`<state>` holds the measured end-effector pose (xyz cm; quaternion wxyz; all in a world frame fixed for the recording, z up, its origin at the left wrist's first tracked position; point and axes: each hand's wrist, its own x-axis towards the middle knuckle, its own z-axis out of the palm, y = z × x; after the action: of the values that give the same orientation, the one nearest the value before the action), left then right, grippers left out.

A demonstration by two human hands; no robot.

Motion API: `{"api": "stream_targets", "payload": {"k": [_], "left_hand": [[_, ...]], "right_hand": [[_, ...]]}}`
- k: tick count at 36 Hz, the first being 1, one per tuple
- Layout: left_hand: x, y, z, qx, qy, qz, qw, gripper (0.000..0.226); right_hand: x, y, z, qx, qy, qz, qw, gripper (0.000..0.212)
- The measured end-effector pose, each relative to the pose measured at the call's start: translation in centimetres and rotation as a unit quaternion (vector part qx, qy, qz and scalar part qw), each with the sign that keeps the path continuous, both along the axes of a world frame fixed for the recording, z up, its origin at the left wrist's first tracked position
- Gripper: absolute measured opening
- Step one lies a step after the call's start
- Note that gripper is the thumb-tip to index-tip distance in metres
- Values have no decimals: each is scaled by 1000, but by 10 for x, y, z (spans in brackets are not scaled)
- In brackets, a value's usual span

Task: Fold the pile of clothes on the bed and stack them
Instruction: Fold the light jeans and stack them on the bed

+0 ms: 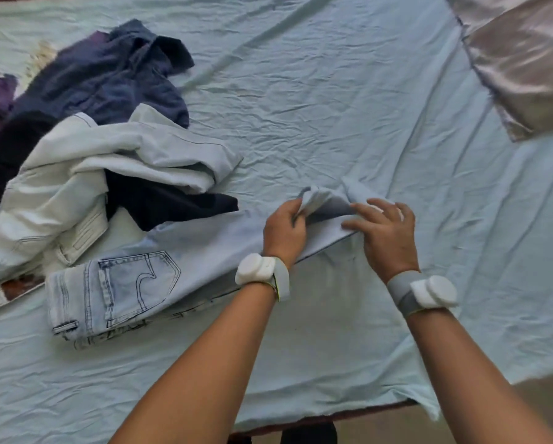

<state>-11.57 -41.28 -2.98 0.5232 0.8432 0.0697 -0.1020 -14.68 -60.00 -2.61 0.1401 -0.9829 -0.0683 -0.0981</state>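
Bed (332, 91), jeans (134, 283) (hem) in hands (283, 229)

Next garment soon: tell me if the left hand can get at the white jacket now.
Probably not yet: the left hand grips the jeans leg end. The white jacket lies uncovered to its left, nothing between.

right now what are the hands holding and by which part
The left hand grips the light blue jeans by the bunched leg end. The right hand rests with spread fingers on the same leg, pressing rather than gripping.
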Motion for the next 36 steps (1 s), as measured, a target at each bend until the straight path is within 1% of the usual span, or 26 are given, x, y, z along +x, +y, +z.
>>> {"api": "stream_targets", "payload": {"k": [2, 3, 4, 6, 8, 10, 13, 14, 15, 17, 18, 19, 20, 21, 23, 24, 25, 26, 27, 29, 30, 31, 32, 34, 35, 36], "left_hand": [[-15, -6, -1, -18, -52, -12, 998, 33], [-27, -8, -5, -15, -60, -40, 997, 33], [-40, -10, -11, 0, -44, -75, 996, 34], [-65, -15, -22, 37, 46, -151, 987, 39], [-78, -22, -36, 59, 136, -180, 972, 38], [-75, -27, -44, 61, 174, -135, 973, 40], [-50, -45, -56, 61, 173, -31, 983, 35], [-40, -52, -59, 56, 171, -10, 984, 36], [-30, -61, -61, 40, 174, 10, 984, 38], [-11, -72, -60, -7, 202, 71, 977, 49], [-1, -80, -63, -26, 208, 107, 972, 55], [9, -86, -66, -34, 210, 141, 967, 58], [17, -91, -69, -30, 209, 163, 964, 58], [25, -97, -70, -22, 215, 170, 962, 54], [35, -105, -69, -12, 223, 172, 959, 42], [37, -109, -67, -12, 218, 173, 961, 38], [39, -112, -64, -9, 208, 171, 963, 36], [38, -115, -57, -5, 185, 169, 968, 33], [36, -119, -48, -3, 151, 160, 976, 30], [31, -129, -25, -1, 37, 117, 992, 29], [25, -129, -21, 1, -27, 87, 996, 29], [24, -133, -14, 5, -82, 57, 995, 28], [19, -131, -9, 11, -129, 34, 991, 31], [14, -134, 3, 9, -191, -15, 981, 55], [12, -137, 7, 11, -212, -43, 976, 66], [10, -145, 8, 13, -228, -76, 971, 70]], "right_hand": [[-7, 5, 5, 24, -25, -31, 999, 30], [-15, 7, 3, 39, -15, -50, 998, 30], [-25, 9, -3, 56, 10, -75, 996, 30], [-49, 9, -24, 94, 96, -128, 983, 34], [-69, 6, -46, 149, 188, -171, 956, 35], [-77, 0, -55, 214, 226, -212, 926, 37], [-68, -21, -67, 266, 205, -323, 885, 37], [-62, -32, -75, 287, 203, -382, 855, 36], [-55, -44, -85, 314, 212, -441, 814, 34], [-40, -57, -93, 428, 245, -542, 681, 33], [-32, -65, -99, 500, 268, -564, 599, 32], [-26, -70, -105, 561, 284, -566, 534, 32], [-20, -74, -106, 602, 303, -557, 485, 33], [-13, -78, -111, 633, 332, -532, 454, 38], [-2, -80, -111, 663, 396, -467, 429, 46], [4, -79, -106, 676, 405, -442, 428, 43], [12, -77, -103, 695, 391, -429, 424, 37], [19, -75, -97, 697, 352, -429, 455, 28], [25, -75, -88, 689, 300, -425, 504, 23], [35, -77, -62, 635, 198, -389, 637, 39], [36, -73, -48, 611, 157, -350, 692, 46], [38, -72, -36, 604, 114, -305, 727, 50], [35, -69, -26, 603, 84, -268, 746, 52], [30, -68, -12, 605, 48, -235, 759, 50], [26, -69, -8, 611, 29, -251, 750, 47], [24, -75, -10, 609, 10, -286, 740, 38]]}}
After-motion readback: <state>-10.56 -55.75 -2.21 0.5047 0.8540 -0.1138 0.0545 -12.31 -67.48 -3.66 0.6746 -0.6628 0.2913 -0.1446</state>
